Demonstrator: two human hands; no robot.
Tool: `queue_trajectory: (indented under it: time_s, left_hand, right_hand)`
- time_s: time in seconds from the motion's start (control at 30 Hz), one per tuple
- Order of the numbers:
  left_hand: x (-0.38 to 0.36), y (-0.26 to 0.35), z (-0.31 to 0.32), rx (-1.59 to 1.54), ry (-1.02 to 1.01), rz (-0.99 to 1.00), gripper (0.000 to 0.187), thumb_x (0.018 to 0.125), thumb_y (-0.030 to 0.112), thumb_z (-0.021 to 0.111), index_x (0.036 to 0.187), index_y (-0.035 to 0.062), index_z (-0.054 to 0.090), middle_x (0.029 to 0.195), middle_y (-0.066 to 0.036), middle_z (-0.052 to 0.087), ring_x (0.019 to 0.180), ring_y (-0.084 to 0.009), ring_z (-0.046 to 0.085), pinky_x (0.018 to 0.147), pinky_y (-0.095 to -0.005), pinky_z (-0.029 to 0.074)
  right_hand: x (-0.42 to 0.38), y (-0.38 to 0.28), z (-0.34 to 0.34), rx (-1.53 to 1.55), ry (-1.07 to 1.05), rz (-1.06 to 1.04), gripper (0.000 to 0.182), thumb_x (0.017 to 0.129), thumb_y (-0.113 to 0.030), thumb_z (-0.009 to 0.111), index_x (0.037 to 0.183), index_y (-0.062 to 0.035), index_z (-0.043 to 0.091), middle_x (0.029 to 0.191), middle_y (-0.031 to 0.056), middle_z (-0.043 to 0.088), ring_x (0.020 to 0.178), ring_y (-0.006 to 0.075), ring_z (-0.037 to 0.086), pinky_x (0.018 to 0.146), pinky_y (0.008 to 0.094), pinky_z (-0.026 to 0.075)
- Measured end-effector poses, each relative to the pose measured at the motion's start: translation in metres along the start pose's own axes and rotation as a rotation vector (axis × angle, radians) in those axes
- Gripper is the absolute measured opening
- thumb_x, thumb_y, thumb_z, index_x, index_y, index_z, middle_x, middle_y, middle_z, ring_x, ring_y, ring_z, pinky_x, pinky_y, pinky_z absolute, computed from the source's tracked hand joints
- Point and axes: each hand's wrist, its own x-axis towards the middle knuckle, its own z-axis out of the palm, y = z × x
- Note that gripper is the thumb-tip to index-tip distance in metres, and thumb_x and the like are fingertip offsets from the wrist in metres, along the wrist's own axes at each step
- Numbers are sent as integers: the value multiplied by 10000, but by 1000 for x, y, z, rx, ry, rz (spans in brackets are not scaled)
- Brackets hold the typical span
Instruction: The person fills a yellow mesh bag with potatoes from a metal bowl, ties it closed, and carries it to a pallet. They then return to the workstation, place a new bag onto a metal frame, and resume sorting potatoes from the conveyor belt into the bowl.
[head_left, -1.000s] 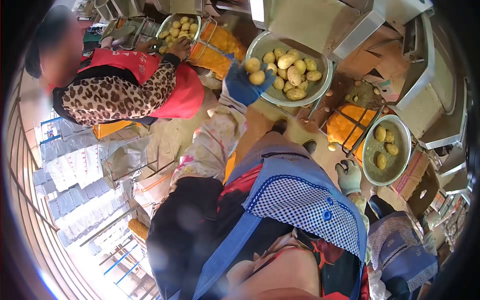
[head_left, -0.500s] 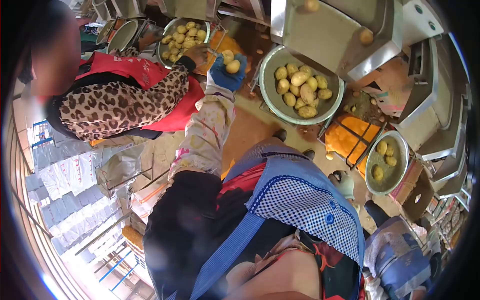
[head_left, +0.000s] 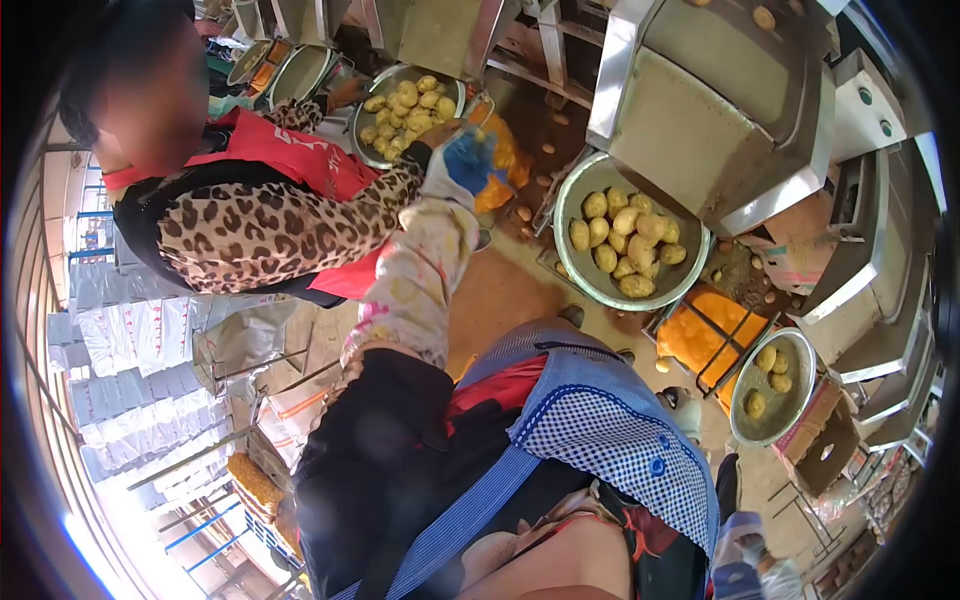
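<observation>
My left hand [head_left: 468,162], in a blue glove under a pale flower-patterned sleeve, reaches up in front of an orange net bag [head_left: 508,150]. It is smeared by motion, and neither its fingers nor anything in them can be made out. Right of it stands a large metal basin [head_left: 570,275] with several potatoes [head_left: 622,240] heaped in it. Just beyond the hand, another basin [head_left: 368,98] holds more potatoes, and the co-worker's hand is close to its rim. My right hand is not in view.
On the left stands a co-worker in a leopard-print sleeve [head_left: 270,235]. Metal chutes [head_left: 690,120] slope down to the basins. A smaller basin [head_left: 745,425] with a few potatoes, another orange bag on a wire frame [head_left: 715,335] and a cardboard box [head_left: 820,440] are at right.
The view has shifted, so the basins sit lower and the co-worker's head shows more. Two potatoes showed in my left hand earlier; none can be seen there now.
</observation>
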Motion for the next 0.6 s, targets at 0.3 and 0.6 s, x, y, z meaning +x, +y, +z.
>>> queue_trajectory:
  time_s: [0.3, 0.6]
  left_hand:
    - [-55, -92, 60, 89, 132, -105, 245, 832, 23, 567, 1075, -9, 554, 1033, -155, 621, 1013, -298, 601, 914, -412, 496]
    - [-44, -82, 83, 185, 22, 1, 410, 824, -33, 474, 1230, 26, 468, 1192, -217, 530, 1107, -342, 537, 988, -459, 435]
  right_hand:
    - [14, -19, -3, -31, 5, -53, 336, 721, -315, 636, 887, -25, 663, 905, 204, 634, 831, 364, 612, 747, 417, 479]
    - [17, -14, 3, 8, 0, -58, 331, 757, -327, 612, 892, -28, 654, 893, 210, 634, 825, 380, 608, 735, 424, 478]
